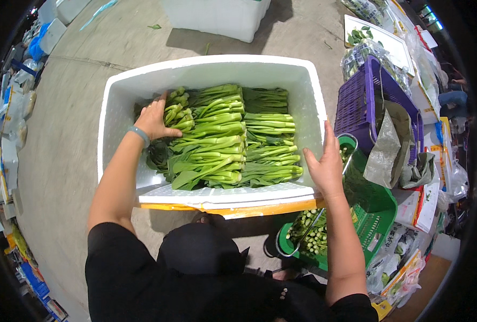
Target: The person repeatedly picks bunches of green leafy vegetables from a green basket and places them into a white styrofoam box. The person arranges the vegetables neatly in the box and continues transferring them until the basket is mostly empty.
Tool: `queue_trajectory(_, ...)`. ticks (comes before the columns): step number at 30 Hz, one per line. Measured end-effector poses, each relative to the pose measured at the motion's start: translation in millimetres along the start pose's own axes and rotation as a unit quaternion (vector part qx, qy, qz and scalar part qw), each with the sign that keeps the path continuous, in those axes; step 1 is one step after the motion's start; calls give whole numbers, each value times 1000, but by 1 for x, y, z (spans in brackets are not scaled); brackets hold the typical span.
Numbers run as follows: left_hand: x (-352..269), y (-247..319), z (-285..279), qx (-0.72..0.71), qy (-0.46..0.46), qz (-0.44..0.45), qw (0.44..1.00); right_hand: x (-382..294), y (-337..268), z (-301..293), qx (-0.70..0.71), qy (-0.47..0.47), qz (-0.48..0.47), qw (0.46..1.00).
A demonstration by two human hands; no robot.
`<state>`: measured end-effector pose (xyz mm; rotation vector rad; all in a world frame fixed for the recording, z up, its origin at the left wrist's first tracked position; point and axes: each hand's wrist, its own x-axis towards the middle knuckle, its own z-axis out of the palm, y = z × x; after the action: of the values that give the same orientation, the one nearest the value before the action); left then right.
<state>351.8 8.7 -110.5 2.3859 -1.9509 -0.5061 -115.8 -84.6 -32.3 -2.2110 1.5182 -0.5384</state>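
Observation:
A white polystyrene foam box (218,197) stands before me, holding rows of leafy green vegetable stalks (222,141), their cut ends mostly to the right. My left hand (156,120) reaches inside, fingers and thumb spread around the upper left bundle (178,114); whether it grips the stalks I cannot tell. A grey-blue band circles that wrist. At the box's right wall, my right hand (327,163) has its thumb over the inner side and its fingers along the rim. Orange tape runs along the box's near outer side.
To the right are a green plastic basket (387,201) with more cut stalks (312,233) and a purple plastic basket (353,94) with a woven sack (387,145). Another white foam box (222,18) stands ahead on the concrete floor. Bags and boxes line both sides.

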Motion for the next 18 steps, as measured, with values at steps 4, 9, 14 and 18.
queue_trajectory(4,12,-4,2,-45,2,-5,999,1,-1,0,7,-1,12,1000)
queue_trajectory(9,20,5,-10,-75,-51,-20,996,1,-4,0,-21,-1,18,1000)
queue_trajectory(14,19,17,-18,9,-152,-38,988,2,-5,-1,-27,-4,16,1000)
queue_trajectory(18,12,11,-5,-46,-46,14,998,2,-8,-1,-24,-9,22,999)
